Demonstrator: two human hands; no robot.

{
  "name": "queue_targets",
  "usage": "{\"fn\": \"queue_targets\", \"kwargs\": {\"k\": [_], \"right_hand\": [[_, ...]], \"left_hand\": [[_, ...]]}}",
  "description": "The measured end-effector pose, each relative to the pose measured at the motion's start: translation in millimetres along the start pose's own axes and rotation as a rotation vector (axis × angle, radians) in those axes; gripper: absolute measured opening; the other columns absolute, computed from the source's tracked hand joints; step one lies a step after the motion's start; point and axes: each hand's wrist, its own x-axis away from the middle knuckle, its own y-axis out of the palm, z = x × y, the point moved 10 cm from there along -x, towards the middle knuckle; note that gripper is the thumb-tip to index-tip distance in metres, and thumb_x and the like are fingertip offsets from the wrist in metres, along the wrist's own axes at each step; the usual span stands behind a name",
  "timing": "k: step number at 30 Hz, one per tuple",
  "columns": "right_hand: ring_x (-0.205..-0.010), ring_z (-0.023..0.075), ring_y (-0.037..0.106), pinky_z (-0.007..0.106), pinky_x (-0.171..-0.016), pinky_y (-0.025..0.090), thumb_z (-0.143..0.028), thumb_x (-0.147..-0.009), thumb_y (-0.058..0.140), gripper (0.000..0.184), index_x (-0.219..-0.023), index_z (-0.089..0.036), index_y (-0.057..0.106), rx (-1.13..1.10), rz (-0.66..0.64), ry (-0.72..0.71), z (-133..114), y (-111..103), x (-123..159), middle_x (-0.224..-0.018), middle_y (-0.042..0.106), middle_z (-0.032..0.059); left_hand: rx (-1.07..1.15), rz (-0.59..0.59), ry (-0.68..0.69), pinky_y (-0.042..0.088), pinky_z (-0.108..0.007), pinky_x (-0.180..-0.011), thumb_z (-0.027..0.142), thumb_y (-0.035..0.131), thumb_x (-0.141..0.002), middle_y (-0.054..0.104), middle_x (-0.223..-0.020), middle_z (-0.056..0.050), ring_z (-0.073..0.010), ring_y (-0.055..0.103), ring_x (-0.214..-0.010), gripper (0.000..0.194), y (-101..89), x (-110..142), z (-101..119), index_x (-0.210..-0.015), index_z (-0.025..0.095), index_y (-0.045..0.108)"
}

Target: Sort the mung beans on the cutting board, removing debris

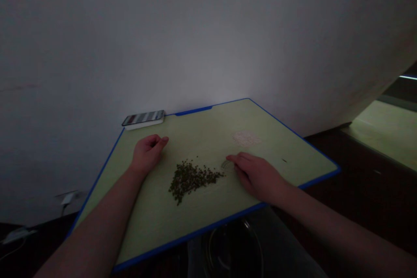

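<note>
A pile of small dark green beans lies in the middle of a pale green table with a blue edge. My left hand rests on the table to the left of the pile, fingers loosely curled, nothing seen in it. My right hand lies palm down to the right of the pile, fingers stretched flat toward it, fingertips next to a faint round mark. A small heap of white grains sits beyond my right hand.
A phone lies on a white block at the table's far left corner, against the white wall. A round metal bowl sits below the near table edge. Cables and a plug lie on the floor at left. Another pale surface stands at right.
</note>
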Motion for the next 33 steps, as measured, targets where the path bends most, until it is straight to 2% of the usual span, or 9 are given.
{"fn": "queue_targets", "kwargs": {"k": [6,9,12,16,20,27,33], "right_hand": [[-0.095,0.0234,0.059,0.037,-0.083,0.046,-0.012,-0.081,0.040,0.040,-0.118,-0.014,0.054,0.141,0.118,0.179,40.1,-19.0,-2.1,-0.110,0.061,0.0125],[-0.093,0.0237,0.059,0.037,-0.082,0.046,-0.015,-0.082,0.041,0.036,-0.115,-0.013,0.056,0.135,0.168,0.205,53.4,-31.0,1.5,-0.108,0.062,0.0130],[-0.084,0.0203,0.060,0.034,-0.076,0.046,-0.018,-0.083,0.042,0.032,-0.111,-0.015,0.056,-0.016,0.144,0.169,49.3,-31.0,3.6,-0.098,0.065,0.0096],[-0.081,0.0188,0.060,0.032,-0.073,0.046,-0.015,-0.082,0.043,0.031,-0.109,-0.017,0.058,-0.143,0.032,0.119,31.6,-16.9,2.3,-0.093,0.066,0.0075],[-0.086,0.0197,0.060,0.034,-0.076,0.046,-0.013,-0.080,0.043,0.032,-0.109,-0.016,0.059,-0.166,-0.014,0.088,20.6,-9.7,-0.5,-0.096,0.066,0.0085],[-0.094,0.0201,0.059,0.034,-0.081,0.046,-0.013,-0.080,0.043,0.034,-0.110,-0.017,0.058,-0.167,-0.045,0.060,15.1,-8.1,3.3,-0.105,0.065,0.0086],[-0.091,0.0193,0.060,0.034,-0.080,0.047,-0.014,-0.081,0.042,0.032,-0.109,-0.017,0.058,-0.156,-0.002,0.064,6.6,-14.8,11.4,-0.102,0.066,0.0084]], "left_hand": [[-0.035,-0.007,-0.003,0.026,-0.023,-0.043,0.049,0.053,-0.072,0.034,-0.043,0.006,-0.0081,0.031,-0.043,0.038,1.1,-0.1,0.5,-0.052,0.019,0.042],[-0.037,-0.032,-0.010,0.026,-0.023,-0.043,0.049,0.053,-0.072,0.035,-0.043,0.006,-0.0083,0.032,-0.043,0.037,4.6,-0.3,-1.1,-0.052,0.019,0.043],[-0.032,-0.039,-0.012,0.025,-0.023,-0.043,0.049,0.053,-0.072,0.034,-0.043,0.005,-0.0083,0.032,-0.043,0.037,6.1,-0.9,-2.4,-0.053,0.019,0.043],[-0.049,-0.037,-0.005,0.025,-0.023,-0.044,0.049,0.053,-0.072,0.034,-0.044,0.005,-0.0084,0.032,-0.044,0.037,5.7,-1.1,-1.5,-0.052,0.019,0.043],[-0.056,-0.036,-0.017,0.026,-0.023,-0.044,0.048,0.053,-0.072,0.035,-0.045,0.005,-0.0082,0.033,-0.044,0.037,4.6,-0.2,-0.7,-0.053,0.018,0.043],[-0.024,-0.044,-0.046,0.025,-0.023,-0.043,0.049,0.053,-0.072,0.035,-0.044,0.005,-0.0078,0.031,-0.043,0.037,5.6,1.0,-2.1,-0.053,0.018,0.044],[-0.001,-0.041,-0.055,0.025,-0.022,-0.042,0.050,0.054,-0.071,0.036,-0.043,0.006,-0.0077,0.031,-0.042,0.037,5.5,0.8,-2.6,-0.053,0.018,0.043]]}}
